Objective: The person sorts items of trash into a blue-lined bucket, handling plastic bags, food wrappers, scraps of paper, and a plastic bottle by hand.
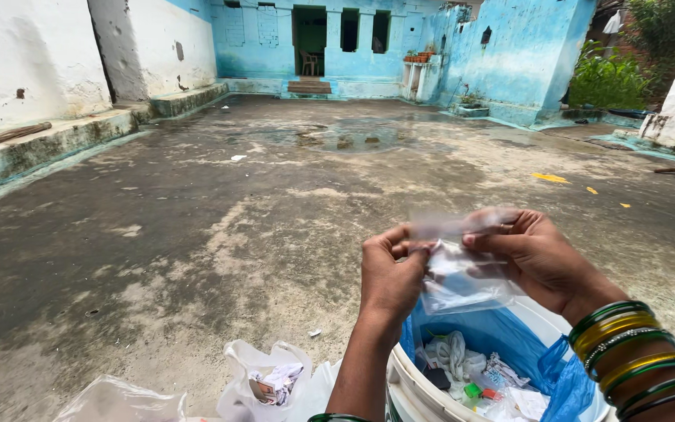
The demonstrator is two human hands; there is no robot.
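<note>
Both my hands hold a small clear plastic bag (462, 277) by its top edge, above a white bucket (416, 391). My left hand (391, 277) pinches the left side of the bag's mouth. My right hand (537, 254) grips the right side, with green and yellow bangles on that wrist. The bucket has a blue plastic liner (509, 336) and holds several scraps of white and coloured litter (470, 371).
A white plastic bag (271, 379) with crumpled paper lies left of the bucket, beside a clear bag (123, 400). A wet concrete courtyard (275, 203) stretches ahead to blue walls, a doorway with steps (310, 82) and a raised ledge (48, 144) on the left.
</note>
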